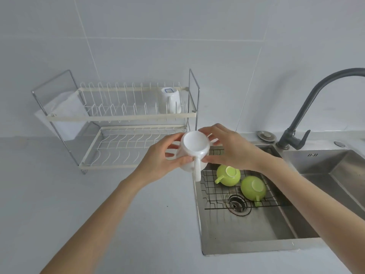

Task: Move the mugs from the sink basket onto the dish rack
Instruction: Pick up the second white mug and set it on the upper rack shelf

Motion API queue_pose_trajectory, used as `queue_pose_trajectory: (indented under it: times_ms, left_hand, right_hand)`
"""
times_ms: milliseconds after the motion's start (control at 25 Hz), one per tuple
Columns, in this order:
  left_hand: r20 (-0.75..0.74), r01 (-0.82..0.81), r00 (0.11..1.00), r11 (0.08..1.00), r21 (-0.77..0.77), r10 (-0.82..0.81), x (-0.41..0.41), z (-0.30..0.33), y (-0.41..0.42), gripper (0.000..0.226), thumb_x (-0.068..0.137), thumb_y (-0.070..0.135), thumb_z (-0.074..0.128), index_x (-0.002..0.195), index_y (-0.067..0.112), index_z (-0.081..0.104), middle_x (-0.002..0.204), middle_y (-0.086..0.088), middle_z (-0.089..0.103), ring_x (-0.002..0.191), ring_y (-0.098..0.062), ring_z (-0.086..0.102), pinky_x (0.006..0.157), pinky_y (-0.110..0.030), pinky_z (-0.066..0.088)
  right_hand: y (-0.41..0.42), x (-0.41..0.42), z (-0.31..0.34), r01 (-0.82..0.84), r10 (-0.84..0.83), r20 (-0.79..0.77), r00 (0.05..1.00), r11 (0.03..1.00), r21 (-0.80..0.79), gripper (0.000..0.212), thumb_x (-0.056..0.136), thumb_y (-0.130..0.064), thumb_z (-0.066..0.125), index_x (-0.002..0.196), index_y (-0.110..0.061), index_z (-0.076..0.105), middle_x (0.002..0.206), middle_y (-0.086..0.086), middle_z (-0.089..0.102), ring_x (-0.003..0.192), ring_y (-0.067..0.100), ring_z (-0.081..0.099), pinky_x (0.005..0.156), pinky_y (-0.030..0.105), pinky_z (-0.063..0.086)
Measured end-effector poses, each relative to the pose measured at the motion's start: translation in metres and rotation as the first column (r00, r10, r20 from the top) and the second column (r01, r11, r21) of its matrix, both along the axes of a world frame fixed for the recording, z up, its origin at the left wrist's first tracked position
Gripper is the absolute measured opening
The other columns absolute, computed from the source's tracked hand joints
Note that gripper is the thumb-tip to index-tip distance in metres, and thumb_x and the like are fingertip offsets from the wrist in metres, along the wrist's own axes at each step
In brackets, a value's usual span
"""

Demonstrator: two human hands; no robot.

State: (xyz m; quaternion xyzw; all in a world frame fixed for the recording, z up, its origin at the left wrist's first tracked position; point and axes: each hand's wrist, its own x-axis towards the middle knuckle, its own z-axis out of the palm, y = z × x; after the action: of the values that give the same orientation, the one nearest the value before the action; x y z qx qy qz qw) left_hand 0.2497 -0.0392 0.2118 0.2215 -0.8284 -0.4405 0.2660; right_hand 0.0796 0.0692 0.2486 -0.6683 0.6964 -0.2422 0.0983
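Two hands, left hand (158, 159) and right hand (235, 149), clasp white mug (194, 147) upside down, mid-transfer; next: set onto dish rack (122, 115). Two green mugs (228, 175) remain in sink basket (217, 192).

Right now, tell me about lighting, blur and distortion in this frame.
Head view: soft, even light with faint shadows; wide-angle bending curves the rack and wall lines; white mug, held by left hand and right hand, is slightly soft; sink shows mild sheen.
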Motion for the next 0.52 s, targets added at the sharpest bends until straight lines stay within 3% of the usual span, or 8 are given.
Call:
queue_pose_trajectory:
  times_ms: [160,320,520]
  left_hand:
    - [-0.030,-0.027,0.999,0.999,-0.038,0.026,0.013,0.020,-0.024,0.043,0.071,0.030,0.073,0.104,0.044,0.049,0.101,0.029,0.056,0.086,0.018,0.055,0.074,-0.003,0.047]
    - [-0.038,-0.047,0.998,0.997,-0.065,0.045,0.024,0.046,-0.055,0.040,0.069,0.035,0.075,0.099,0.046,0.051,0.100,0.025,0.060,0.085,0.017,0.058,0.071,-0.002,0.049]
    - [-0.009,-0.096,0.995,0.983,-0.158,0.095,0.028,0.087,-0.100,0.049,0.066,0.044,0.074,0.110,0.039,0.055,0.097,0.024,0.061,0.082,0.012,0.061,0.071,-0.006,0.050]
  right_hand:
    - [-0.026,0.014,0.037,-0.092,0.094,-0.167,0.981,0.996,0.020,0.068,0.076,-0.023,0.074,0.135,-0.017,0.042,0.125,0.003,0.050,0.098,0.006,0.047,0.098,0.027,0.045]
    - [-0.060,0.022,0.070,-0.140,0.142,-0.259,0.955,0.990,0.026,0.066,0.076,-0.025,0.074,0.134,-0.017,0.043,0.126,0.003,0.050,0.096,0.004,0.045,0.093,0.019,0.042]
    - [-0.106,0.025,0.105,-0.146,0.139,-0.277,0.951,0.989,-0.007,0.067,0.076,-0.026,0.074,0.135,-0.017,0.042,0.127,0.004,0.050,0.099,0.008,0.051,0.097,0.024,0.043]
